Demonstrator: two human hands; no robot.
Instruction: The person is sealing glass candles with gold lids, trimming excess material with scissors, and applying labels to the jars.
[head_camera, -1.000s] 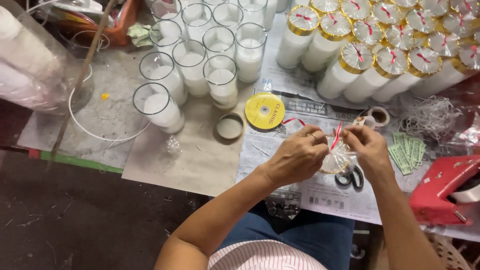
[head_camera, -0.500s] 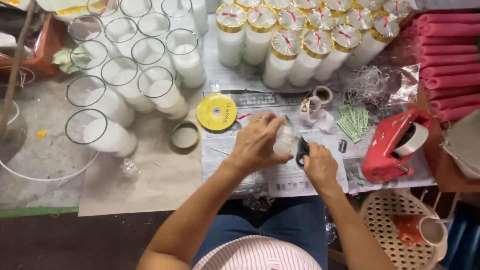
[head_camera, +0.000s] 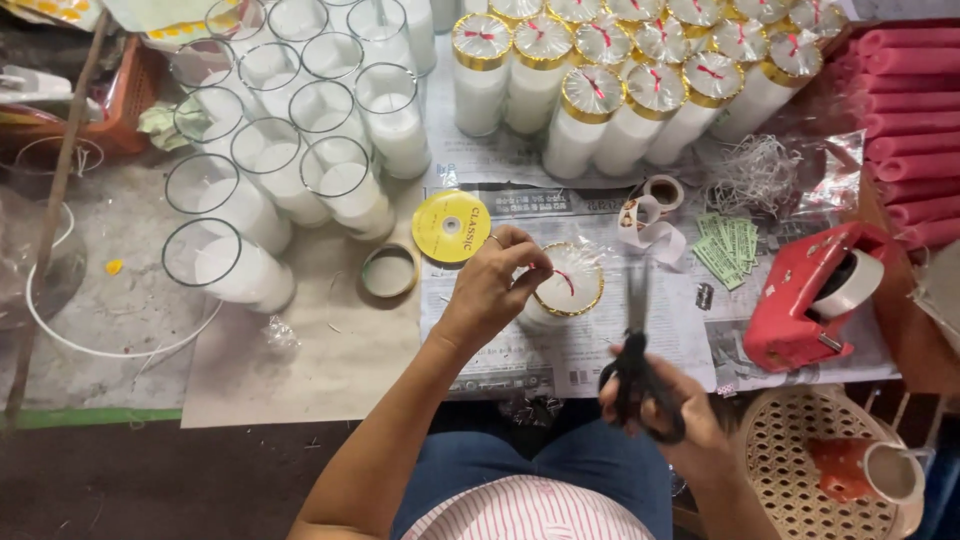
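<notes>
Left hand (head_camera: 490, 285) is pinching the red ribbon atop the wrapped candle (head_camera: 565, 285), grip pressed together; candle is standing on newspaper mid-bench. Right hand (head_camera: 665, 420), at 5 o'clock of the candle, is closing around black scissors (head_camera: 636, 355), blades pointing to 12. Yellow ribbon spool (head_camera: 451, 226) is lying at 10 o'clock.

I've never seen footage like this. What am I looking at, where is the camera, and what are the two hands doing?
The camera sits on a person's head and looks down at their own bare hands over a worktable. The left hand pinches the red ribbon on a gold-rimmed wrapped candle. The right hand holds black scissors, blades pointing at that candle. Around them lie newspaper, a yellow ribbon spool, open glass candles, finished wrapped ones, and a red tape dispenser.
</notes>
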